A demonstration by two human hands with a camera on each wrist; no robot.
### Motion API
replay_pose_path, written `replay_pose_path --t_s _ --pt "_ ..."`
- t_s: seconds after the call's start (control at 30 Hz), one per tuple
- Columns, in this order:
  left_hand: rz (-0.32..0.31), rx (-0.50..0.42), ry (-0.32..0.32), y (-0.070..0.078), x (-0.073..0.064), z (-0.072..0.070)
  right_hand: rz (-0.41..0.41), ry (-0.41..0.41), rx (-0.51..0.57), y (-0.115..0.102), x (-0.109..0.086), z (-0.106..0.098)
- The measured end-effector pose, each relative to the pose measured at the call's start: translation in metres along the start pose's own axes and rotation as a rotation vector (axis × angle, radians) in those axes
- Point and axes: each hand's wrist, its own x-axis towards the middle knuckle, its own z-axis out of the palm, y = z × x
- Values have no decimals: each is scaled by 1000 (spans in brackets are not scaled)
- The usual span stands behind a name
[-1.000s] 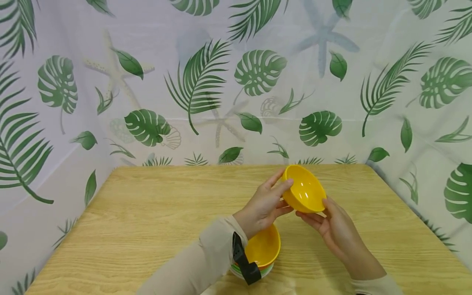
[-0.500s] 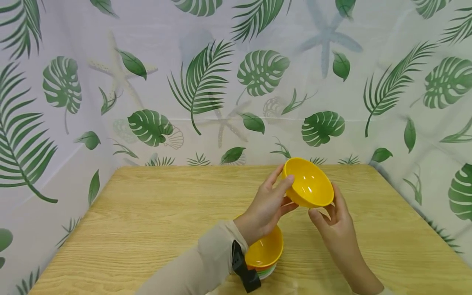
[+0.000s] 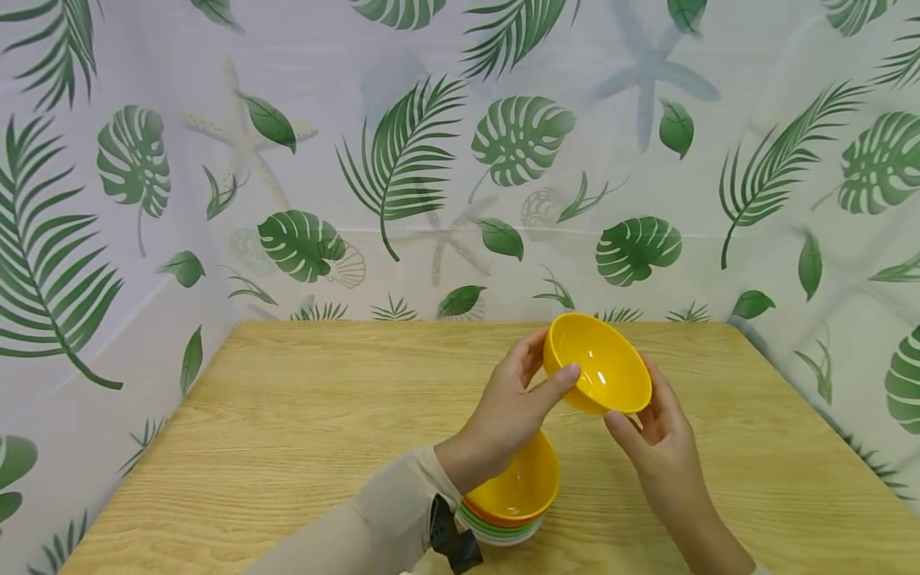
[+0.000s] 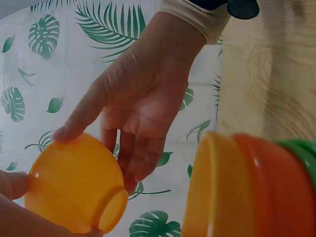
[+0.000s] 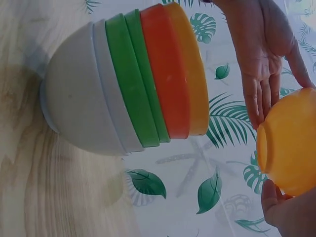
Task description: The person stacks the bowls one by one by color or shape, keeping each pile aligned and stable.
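A yellow bowl [image 3: 607, 363] is held up above the table, tilted so its shiny inside faces the head camera. My left hand [image 3: 503, 407] grips its left side, thumb over the rim and fingers behind. On the right side, my right hand [image 3: 664, 455] holds it with the thumb beneath and the fingers behind the wall. Both wrist views show the bowl's rounded outside and foot ring. Below my left hand stands a stack of nested bowls, with another yellow bowl [image 3: 521, 483] on top, partly hidden by my left wrist.
Under the top bowl, the right wrist view shows an orange bowl [image 5: 165, 74], green bowls [image 5: 131, 84] and white bowls [image 5: 74, 94]. The wooden table [image 3: 323, 399] extends back to a leaf-patterned sheet [image 3: 431, 160].
My right hand has shifted from the bowl's lower front rim to its right side, its thumb now beneath. My left thumb reaches slightly further over the rim. The stack has stayed put.
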Motion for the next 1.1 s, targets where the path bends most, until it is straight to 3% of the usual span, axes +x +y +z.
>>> replay_pose_path --t_s 0.13,0.43,0.6,0.73,0.83,0.97,1.1 --pt "82 39 -40 3 -3 -11 -7 -17 18 -3 -1 3" --pt "164 248 -110 7 -12 -39 14 -108 20 -8 -4 10" --pt "229 274 -132 2 -16 -55 5 -173 51 -8 -3 15" --pt "250 261 -156 -1 -19 -66 6 -194 -52 -8 -4 21" --pt "230 267 -180 -2 -23 -74 -31 -214 -164 -7 -3 24" --pt "201 346 -203 -3 -30 -85 -72 -257 -283 -5 -2 25" --pt "223 438 -219 -7 -36 -93 -63 -307 -354 -4 -2 27"
